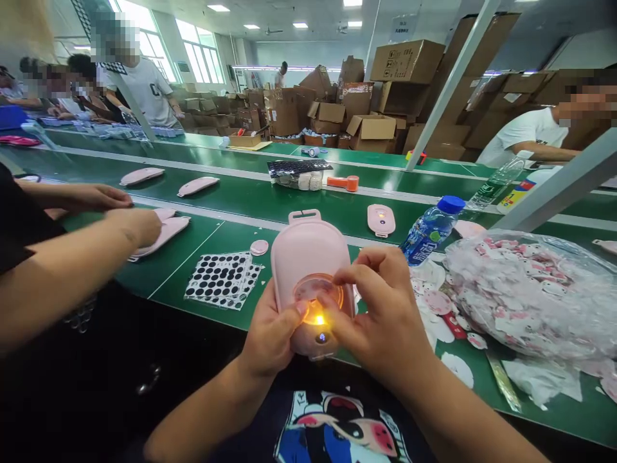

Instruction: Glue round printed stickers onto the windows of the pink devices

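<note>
A pink oval plastic device (pixel 311 247) with a loop at its top is held upright in front of me. My left hand (pixel 270 331) grips its lower left side, thumb on the front. On its lower front is a round recess (pixel 308 286) with an orange-lit rim. Below that glow a yellow light (pixel 319 319) and a small blue-white display (pixel 322 337). My right hand (pixel 380 305) has bent index finger and thumb at the recess; anything between them is hidden. Sheets of black round stickers (pixel 222 280) and a pink disc (pixel 259 247) lie left of the device.
A clear bag of printed pink-and-white pieces (pixel 535 289) sits at right, beside a blue-capped bottle (pixel 431 228). Another lit pink device (pixel 380 220) lies farther back. At left, a co-worker's arms (pixel 96 241) reach over pink shells (pixel 166 235). An orange tape dispenser (pixel 344 183) lies behind.
</note>
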`<state>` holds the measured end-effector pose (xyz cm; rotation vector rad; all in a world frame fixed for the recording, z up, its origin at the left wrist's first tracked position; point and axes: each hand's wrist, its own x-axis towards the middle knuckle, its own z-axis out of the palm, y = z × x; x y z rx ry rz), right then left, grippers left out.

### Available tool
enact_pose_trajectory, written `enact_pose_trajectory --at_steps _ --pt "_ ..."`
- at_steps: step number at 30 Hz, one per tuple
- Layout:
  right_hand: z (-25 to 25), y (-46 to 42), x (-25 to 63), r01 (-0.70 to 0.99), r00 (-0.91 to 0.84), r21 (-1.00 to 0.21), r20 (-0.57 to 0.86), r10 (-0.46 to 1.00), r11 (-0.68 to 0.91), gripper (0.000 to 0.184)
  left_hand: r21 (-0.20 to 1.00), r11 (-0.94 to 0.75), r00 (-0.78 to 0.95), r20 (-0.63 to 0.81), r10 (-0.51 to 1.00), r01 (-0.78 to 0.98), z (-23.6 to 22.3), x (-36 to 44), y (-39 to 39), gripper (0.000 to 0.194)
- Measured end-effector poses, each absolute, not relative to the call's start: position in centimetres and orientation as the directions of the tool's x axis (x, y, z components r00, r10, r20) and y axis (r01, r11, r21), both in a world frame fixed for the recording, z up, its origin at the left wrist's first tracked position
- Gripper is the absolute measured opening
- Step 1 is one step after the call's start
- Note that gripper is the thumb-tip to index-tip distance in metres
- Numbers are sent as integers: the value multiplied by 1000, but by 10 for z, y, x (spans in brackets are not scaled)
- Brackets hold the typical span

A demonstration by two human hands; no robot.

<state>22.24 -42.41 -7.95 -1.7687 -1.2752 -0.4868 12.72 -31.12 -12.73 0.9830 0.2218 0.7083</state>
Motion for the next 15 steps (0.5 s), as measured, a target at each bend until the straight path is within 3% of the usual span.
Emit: enact_pose_trajectory --at_steps 3,6,9,13,15 --pt "-83 -427 220 954 276 -291 768 578 -69 21 823 345 746 136 652 -451 -128 126 -312 32" --pt "-88 -428 217 984 171 -163 782 599 -67 13 815 350 755 155 637 -462 -127 125 -313 28" --pt "-94 -431 216 991 130 -115 812 568 -63 9 800 360 762 179 622 -481 -125 124 -314 28" --pt "-98 -436 216 996 -82 48 868 489 80 13 778 418 769 128 626 -470 -123 124 -315 32" --pt "-98 -438 216 996 -70 31 868 492 88 12 779 417 757 110 644 -469 -122 123 -315 35"
